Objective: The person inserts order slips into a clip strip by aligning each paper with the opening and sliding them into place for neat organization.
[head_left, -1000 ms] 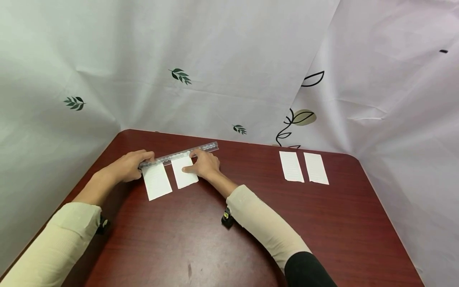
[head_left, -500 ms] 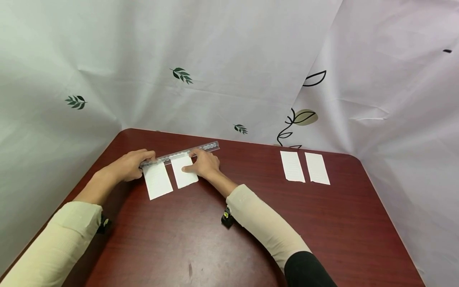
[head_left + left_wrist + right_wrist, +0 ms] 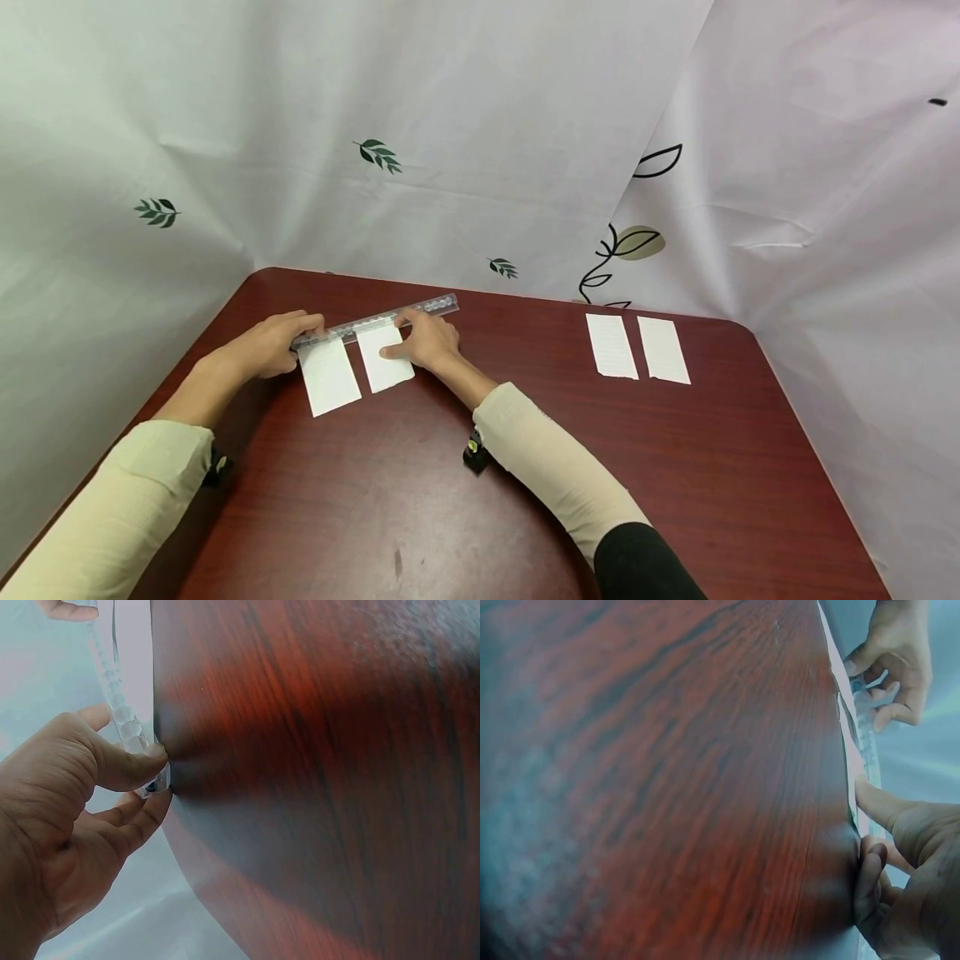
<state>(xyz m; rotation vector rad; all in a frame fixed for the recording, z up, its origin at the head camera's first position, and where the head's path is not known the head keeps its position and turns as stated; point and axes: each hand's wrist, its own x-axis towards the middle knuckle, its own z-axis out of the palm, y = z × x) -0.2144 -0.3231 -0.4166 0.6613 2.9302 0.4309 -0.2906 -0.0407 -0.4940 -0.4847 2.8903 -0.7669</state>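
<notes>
**Clear ruler across two sheets, a hand at each**

Clear ruler (image 3: 367, 325) lies slantwise near the far left of the table (image 3: 337, 517), its right end farther back. It runs along the upper edges of two white sheets, the left sheet (image 3: 330, 379) and the right sheet (image 3: 383, 374). Narrow gap between the sheets.

Left hand (image 3: 270, 347): thumb and fingers pinch the ruler's near end; the left wrist view shows this clearly. Right hand (image 3: 433, 343): thumb and forefinger spread apart, thumb on the right sheet, forefinger at the ruler. Its other fingers curl in the right wrist view; cannot tell whether they touch anything.

Risks, in my judgement: a tug by the left hand could pivot the ruler about the right fingertip, swinging it off the sheet edges. The left sheet looks the likelier to slip, no finger plainly resting on its face. Uneven thumb pressure might skew or crease the right sheet.

Farther out, well to the right: two more white sheets (image 3: 637, 350), side by side, apart from each other. Behind the table, a pale cloth (image 3: 480, 100) with leaf prints.
</notes>
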